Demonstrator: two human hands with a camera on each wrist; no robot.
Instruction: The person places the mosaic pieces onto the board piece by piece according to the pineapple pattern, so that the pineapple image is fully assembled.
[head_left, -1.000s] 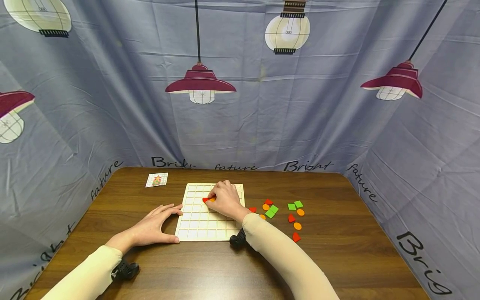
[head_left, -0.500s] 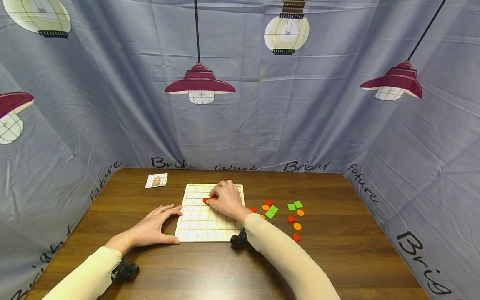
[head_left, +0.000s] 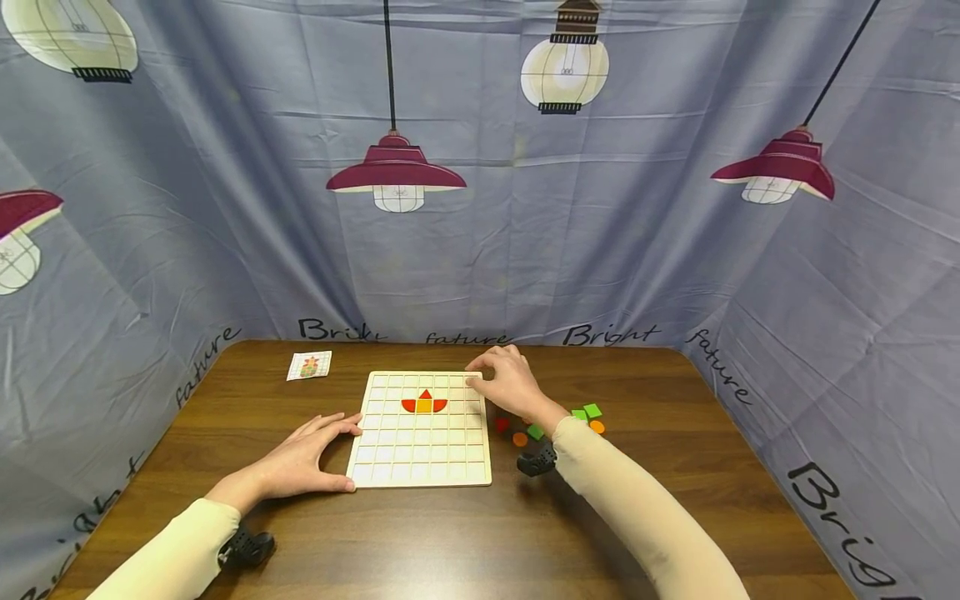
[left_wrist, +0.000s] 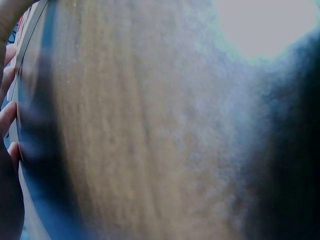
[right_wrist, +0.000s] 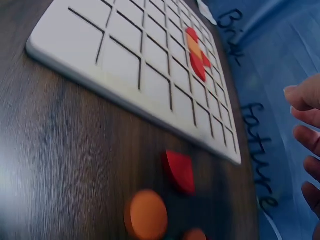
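A pale square grid board lies on the table in the head view. On its upper half sit an orange square piece, a red piece on its left, another red piece on its right and a red triangle above it. My left hand rests against the board's left edge, fingers extended, thumb at the near corner. Over the board's right edge is my right hand, its fingers loosely bent with nothing between them; the right wrist view shows those fingers apart from the board.
Loose pieces lie right of the board: a red piece, an orange disc, green squares and another orange disc. My right arm hides some of this area. A small picture card lies at the back left.
My right hand has let go of the pieces on the board and moved right towards the loose pieces. The orange, red and triangle pieces are now uncovered. The left hand stays at the board.
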